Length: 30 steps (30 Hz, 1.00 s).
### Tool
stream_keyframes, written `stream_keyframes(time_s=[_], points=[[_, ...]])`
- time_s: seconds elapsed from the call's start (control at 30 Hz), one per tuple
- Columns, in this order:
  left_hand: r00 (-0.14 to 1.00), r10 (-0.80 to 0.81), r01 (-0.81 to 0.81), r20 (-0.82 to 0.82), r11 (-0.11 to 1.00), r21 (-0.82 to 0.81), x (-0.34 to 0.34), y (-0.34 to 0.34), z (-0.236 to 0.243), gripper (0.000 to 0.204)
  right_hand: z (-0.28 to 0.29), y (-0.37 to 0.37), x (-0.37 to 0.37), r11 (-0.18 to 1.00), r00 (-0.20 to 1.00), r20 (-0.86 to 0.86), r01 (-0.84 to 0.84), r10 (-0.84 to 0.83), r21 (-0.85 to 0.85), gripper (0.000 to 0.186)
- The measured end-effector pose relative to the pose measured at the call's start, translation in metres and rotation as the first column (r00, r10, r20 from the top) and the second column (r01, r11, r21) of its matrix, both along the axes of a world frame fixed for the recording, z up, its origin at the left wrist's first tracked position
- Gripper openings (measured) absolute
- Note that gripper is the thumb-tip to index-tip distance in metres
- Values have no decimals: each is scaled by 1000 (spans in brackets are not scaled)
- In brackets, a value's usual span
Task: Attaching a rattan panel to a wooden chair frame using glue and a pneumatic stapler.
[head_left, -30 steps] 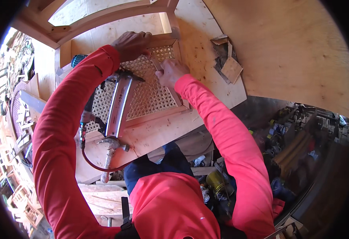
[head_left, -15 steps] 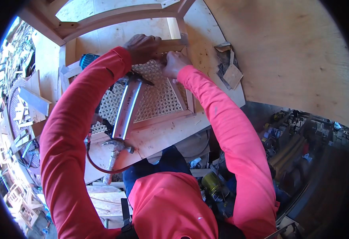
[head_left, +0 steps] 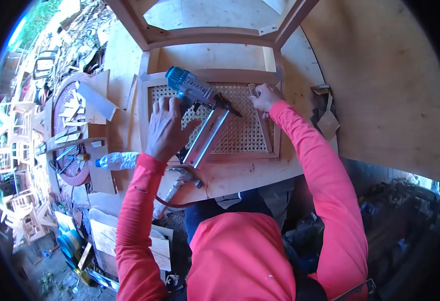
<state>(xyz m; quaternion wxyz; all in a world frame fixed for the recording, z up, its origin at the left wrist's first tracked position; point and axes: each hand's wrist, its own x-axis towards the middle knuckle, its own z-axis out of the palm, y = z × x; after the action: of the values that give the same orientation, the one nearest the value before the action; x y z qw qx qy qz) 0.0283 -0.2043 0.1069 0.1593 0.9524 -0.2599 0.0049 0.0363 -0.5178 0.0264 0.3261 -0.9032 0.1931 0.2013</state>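
A blue-and-grey nail gun (head_left: 192, 85) lies over a woven cane panel (head_left: 240, 138), its long metal magazine (head_left: 207, 138) slanting toward me. My left hand (head_left: 167, 130) is beside the gun's handle side, thumb apart from the fingers and nothing gripped; part of the gun is hidden behind it. At the panel's right side, my right hand (head_left: 267, 98) is closed on the upper part of a narrow wooden strip (head_left: 264, 128). That strip runs along the cane inside a light wooden frame (head_left: 215, 75).
A hammer (head_left: 177, 185) rests at the bench's near edge by a dark red hose (head_left: 177, 204). To the left are a plastic bottle (head_left: 117, 161) and a round woven tray (head_left: 69, 173) with wood offcuts. Chair-frame rails (head_left: 205, 36) rise at the far side.
My left hand has come back from the far right corner of the panel toward the nail gun. My right hand stays by the strip. The whole view has shifted.
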Motion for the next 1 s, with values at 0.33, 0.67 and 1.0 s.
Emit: stream_keyframes(time_s=[0.33, 0.67, 1.0], points=[[861, 90, -241, -501, 939, -245, 51, 45, -66, 40, -14, 9, 20, 990, 1000, 4, 7, -7, 143, 42], [677, -146, -393, -722, 757, -521, -81, -5, 66, 49, 5, -18, 11, 997, 993, -110, -30, 37, 66, 53], [664, -163, -238, -730, 880, -412, -178, -90, 49, 53, 25, -20, -3, 991, 990, -75, -113, 118, 72, 57]])
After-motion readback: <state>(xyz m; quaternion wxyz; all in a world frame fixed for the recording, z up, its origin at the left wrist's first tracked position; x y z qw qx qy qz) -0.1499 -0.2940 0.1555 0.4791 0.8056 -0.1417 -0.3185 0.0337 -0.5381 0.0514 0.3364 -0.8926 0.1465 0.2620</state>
